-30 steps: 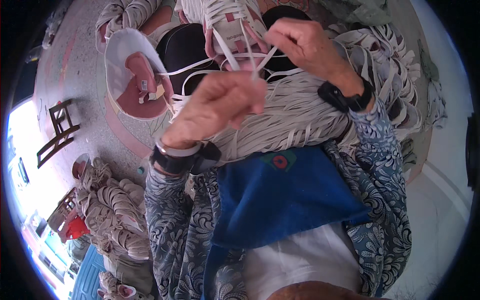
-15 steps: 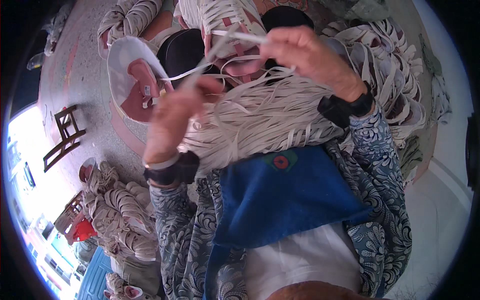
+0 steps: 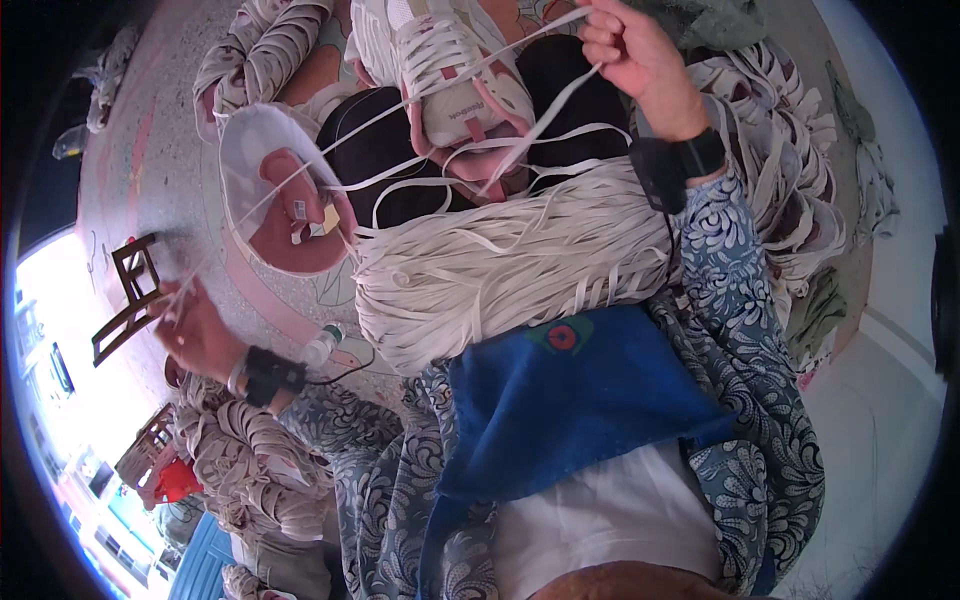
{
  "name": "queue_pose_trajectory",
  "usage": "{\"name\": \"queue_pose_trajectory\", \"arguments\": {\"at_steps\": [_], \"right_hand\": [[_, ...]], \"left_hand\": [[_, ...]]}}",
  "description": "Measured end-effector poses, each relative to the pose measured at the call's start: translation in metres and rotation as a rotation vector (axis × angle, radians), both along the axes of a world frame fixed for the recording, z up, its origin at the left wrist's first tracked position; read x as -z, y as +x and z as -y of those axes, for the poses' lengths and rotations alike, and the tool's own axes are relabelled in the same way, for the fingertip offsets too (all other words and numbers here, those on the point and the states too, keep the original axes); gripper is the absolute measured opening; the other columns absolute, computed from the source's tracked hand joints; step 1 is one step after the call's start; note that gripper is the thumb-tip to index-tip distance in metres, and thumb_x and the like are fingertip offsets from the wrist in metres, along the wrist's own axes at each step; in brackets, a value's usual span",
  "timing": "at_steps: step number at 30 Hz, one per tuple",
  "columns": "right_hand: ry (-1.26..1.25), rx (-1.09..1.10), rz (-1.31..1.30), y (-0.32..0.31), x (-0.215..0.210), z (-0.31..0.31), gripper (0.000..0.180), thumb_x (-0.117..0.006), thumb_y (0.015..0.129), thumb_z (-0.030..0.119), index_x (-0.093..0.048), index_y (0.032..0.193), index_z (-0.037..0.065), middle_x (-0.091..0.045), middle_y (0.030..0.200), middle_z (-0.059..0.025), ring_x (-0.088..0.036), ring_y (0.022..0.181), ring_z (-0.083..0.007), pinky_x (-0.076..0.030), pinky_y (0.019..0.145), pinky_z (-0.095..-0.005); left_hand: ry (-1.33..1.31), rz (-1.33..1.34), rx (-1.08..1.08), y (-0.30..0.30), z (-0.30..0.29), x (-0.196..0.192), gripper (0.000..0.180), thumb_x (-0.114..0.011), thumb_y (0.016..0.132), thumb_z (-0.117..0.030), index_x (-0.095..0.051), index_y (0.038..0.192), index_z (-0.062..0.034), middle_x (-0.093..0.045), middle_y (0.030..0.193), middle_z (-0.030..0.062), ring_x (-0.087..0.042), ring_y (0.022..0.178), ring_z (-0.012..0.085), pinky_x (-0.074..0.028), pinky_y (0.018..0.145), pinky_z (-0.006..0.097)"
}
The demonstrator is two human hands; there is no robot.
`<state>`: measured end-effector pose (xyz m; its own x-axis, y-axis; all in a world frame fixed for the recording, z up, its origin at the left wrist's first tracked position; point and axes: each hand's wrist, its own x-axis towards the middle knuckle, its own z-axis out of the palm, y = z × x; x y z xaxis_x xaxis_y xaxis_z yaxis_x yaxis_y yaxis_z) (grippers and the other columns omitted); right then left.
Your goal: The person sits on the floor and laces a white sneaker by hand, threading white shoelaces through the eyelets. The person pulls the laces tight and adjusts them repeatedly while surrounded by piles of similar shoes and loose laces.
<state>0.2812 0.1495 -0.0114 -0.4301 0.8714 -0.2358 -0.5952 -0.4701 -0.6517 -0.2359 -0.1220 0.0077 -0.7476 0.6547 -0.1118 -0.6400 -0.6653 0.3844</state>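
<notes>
The right hand [image 3: 645,65] and, apparently, blurred left hand [image 3: 205,335] pinch a flat, off-white lace [image 3: 535,38] taut above a white-and-pink shoe [image 3: 462,112].

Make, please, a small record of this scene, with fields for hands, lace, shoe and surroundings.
Left hand: extended to the left, pinching a white lace
Right hand: at the upper right, gripping the lace
Lace: stretched between both hands, crossing over the sneaker
Sneaker: white with pink lining, laced
Lap: thick bundle of laces, blue cloth
Left side: white tub containing pink pieces
</notes>
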Motion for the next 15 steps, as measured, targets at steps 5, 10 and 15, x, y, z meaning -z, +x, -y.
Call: {"name": "queue_pose_trajectory", "arguments": {"at_steps": [5, 10, 15], "right_hand": [[0.158, 0.204, 0.087, -0.007, -0.021, -0.015, 0.016, -0.054, 0.097, 0.019, -0.056, 0.095, 0.003, -0.050, 0.069, -0.0024, -0.042, 0.055, -0.0079, -0.036, 0.045, -0.0219], [0.619, 0.089, 0.921, 0.011, -0.001, -0.015, 0.020, -0.053, 0.096, 0.019, -0.060, 0.090, 0.002, -0.057, 0.075, -0.0074, -0.052, 0.061, -0.0120, -0.042, 0.051, -0.0275], [1.211, 0.141, 1.415, 0.004, -0.031, 0.017, 0.017, -0.058, 0.092, 0.016, -0.062, 0.096, 0.000, -0.061, 0.078, -0.0112, -0.060, 0.067, -0.0171, -0.049, 0.059, -0.0318]], "left_hand": [[0.230, -0.014, -0.203, -0.064, 0.060, 0.003, 0.018, -0.055, 0.089, -0.017, -0.057, 0.099, -0.0023, -0.061, 0.092, 0.0066, -0.054, 0.093, 0.0288, -0.032, 0.102, 0.056], [-0.018, -0.430, 0.214, -0.031, 0.047, -0.017, 0.027, -0.052, 0.093, -0.016, -0.052, 0.115, -0.0003, -0.048, 0.081, 0.0015, -0.035, 0.062, 0.0137, -0.034, 0.058, 0.030], [-0.728, -1.480, 0.092, 0.100, -0.031, -0.043, 0.037, -0.054, 0.089, -0.007, -0.052, 0.125, 0.0023, -0.056, 0.094, 0.0029, -0.043, 0.064, 0.0084, -0.037, 0.056, 0.023]]}}
